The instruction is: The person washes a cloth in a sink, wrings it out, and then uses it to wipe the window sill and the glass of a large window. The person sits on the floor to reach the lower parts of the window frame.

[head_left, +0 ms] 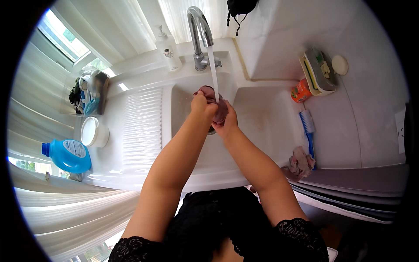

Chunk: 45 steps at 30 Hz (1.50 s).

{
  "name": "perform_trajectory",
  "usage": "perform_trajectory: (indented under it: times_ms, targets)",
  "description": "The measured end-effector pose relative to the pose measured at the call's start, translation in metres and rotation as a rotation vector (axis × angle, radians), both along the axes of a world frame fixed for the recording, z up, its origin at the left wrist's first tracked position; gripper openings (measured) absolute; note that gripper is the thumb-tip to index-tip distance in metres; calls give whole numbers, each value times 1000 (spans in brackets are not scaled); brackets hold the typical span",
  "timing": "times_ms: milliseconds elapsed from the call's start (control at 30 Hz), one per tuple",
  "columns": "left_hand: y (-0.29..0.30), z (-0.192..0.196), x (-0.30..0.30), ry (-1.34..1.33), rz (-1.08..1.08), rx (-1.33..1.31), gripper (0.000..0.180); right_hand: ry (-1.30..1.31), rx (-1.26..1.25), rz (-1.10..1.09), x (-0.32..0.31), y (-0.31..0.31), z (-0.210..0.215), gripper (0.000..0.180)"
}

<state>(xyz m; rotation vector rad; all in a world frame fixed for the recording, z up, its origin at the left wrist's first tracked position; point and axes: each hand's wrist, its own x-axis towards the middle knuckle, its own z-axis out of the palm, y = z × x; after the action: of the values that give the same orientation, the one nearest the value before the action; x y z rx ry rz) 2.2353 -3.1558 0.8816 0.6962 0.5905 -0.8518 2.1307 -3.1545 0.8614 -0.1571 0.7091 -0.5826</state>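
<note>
A wet mauve cloth [221, 112] is bunched between my two hands above the sink basin [262, 118]. My left hand [202, 105] grips its upper left part, the thumb pressing on top. My right hand [228, 121] holds the lower right side, with fingers curled beneath it. From the chrome faucet [196, 32] a stream of water [213, 72] runs down onto the cloth. Part of the drain [211, 131] shows below my hands. The cloth's exact kind is hard to make out, as my fingers cover much of it.
A ribbed washboard [142, 122] lies left of the basin. A white pump bottle [168, 50], white tub [94, 132], blue detergent jug [67, 155] and clear bin [87, 91] stand around it. Rightward are an orange container [301, 91], soap holder [321, 72], blue brush [307, 126] and crumpled rag [300, 165].
</note>
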Motion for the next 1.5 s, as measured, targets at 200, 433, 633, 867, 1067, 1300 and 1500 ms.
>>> perform_trajectory:
  times_ms: [200,433,633,867,1067,1300,1500]
  targets:
    - [-23,-45,13,-692,-659,396,36,260,5,-182,-7,-2,-7,25]
    - [22,11,-19,-720,-1123,678,45,497,-420,-65,-18,-4,-7,29]
    - [64,-9,-5,-163,-740,-154,38,497,-1130,135,-6,-3,9,58]
    - [70,13,-18,-184,-501,-6,28,152,-463,189,-9,-11,5,50]
    - [70,32,-30,-332,-677,119,54,484,-892,131,6,2,-11,33]
    - [50,-11,-35,-489,-500,177,40,649,-887,-38,12,7,-19,36]
    - [51,-24,-42,-649,-478,267,35,741,-952,53,5,-1,-29,39]
